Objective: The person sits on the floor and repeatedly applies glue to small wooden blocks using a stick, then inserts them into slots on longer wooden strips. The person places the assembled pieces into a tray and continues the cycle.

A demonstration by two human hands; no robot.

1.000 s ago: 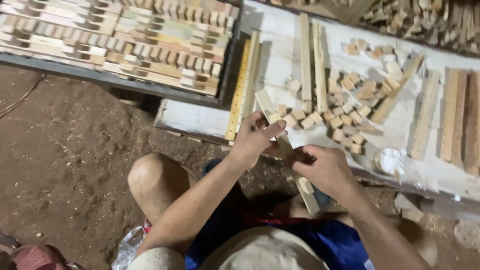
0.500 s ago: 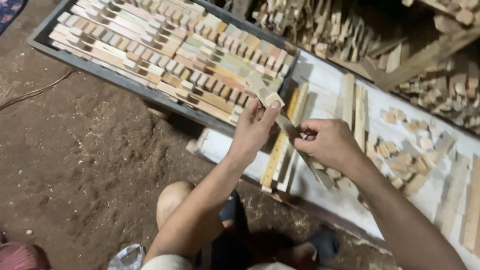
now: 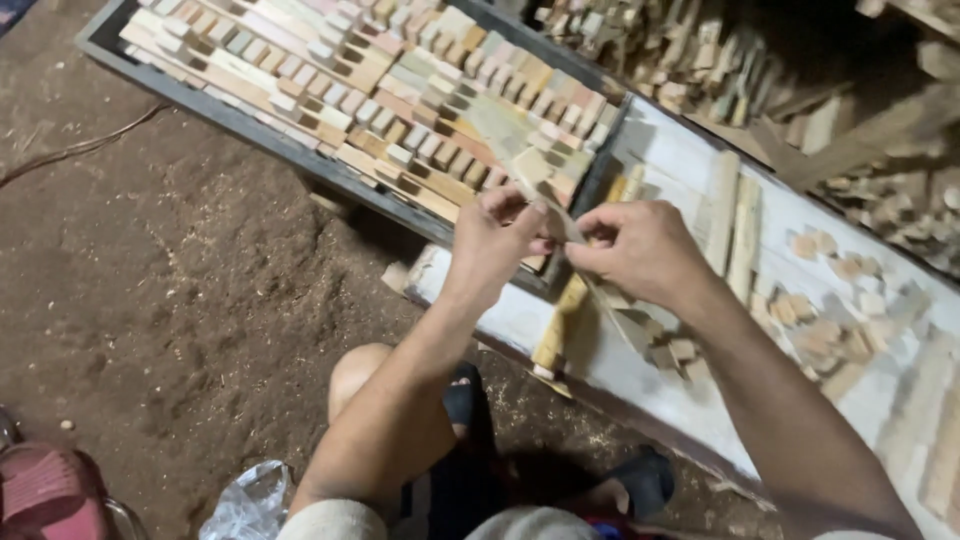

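dirt floor [image 3: 180, 300] lower left carrying dark tray [image 3: 200, 105] of wood blocks upper left; white board [image 3: 690, 400] running to the right, holding wood strips [image 3: 735, 225] and small offcuts [image 3: 830, 320]

Dim warm light, motion blur, dark shadows at the upper right.

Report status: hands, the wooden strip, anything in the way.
Left hand and right hand both grip the thin wooden strip. Strip held over the tray of wood blocks. Nothing between hands and tray.
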